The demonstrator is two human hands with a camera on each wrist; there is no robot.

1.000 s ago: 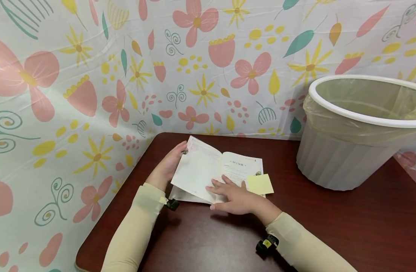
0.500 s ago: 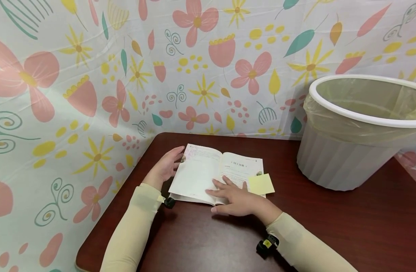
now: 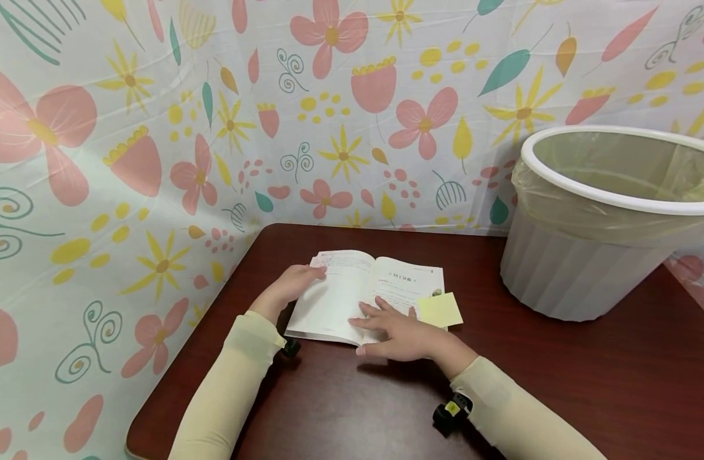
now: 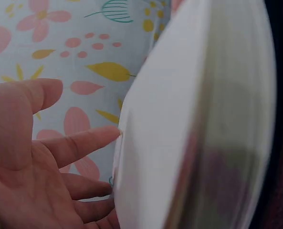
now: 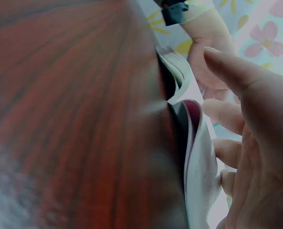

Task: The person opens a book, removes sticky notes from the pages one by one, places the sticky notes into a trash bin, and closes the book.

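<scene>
An open book [image 3: 335,300] lies on the dark red table, white pages up, with print on the right page. My left hand [image 3: 290,289] is at the book's left edge, its fingertips over the upper part of the left page. In the left wrist view, the left hand [image 4: 46,157] has its fingers stretched out, fingertips at the page [image 4: 151,119]. My right hand [image 3: 400,331] rests with spread fingers on the lower pages near the spine; the right wrist view shows that hand [image 5: 256,138] beside the book's lower edge [image 5: 191,109].
A yellow sticky note [image 3: 440,310] lies at the book's right edge, partly overhanging it. On the table's right stands a large grey bin [image 3: 559,275] with a white rim and a plastic liner. A flowered curtain [image 3: 340,128] hangs behind and to the left of the table [image 3: 329,396].
The raised left page has come down flat. My left hand has let go of its edge, drawn back, then moved in over the page. The right hand stays in place.
</scene>
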